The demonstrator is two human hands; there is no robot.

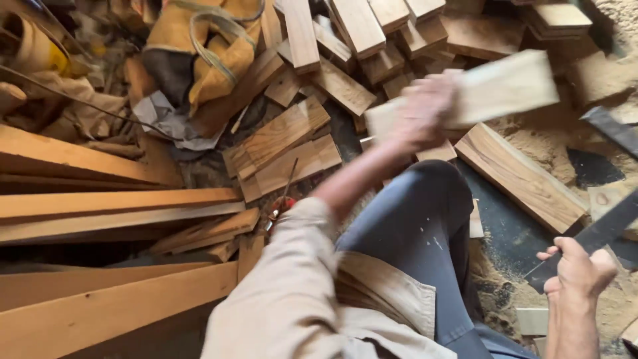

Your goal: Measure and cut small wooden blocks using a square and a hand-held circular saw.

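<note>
One blurred board, perhaps one hand

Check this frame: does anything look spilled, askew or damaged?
Sawdust is spread across the floor, and short wood blocks lie in a loose, crisscross heap. The pale board in the left hand is motion-blurred. No damage visible.
</note>
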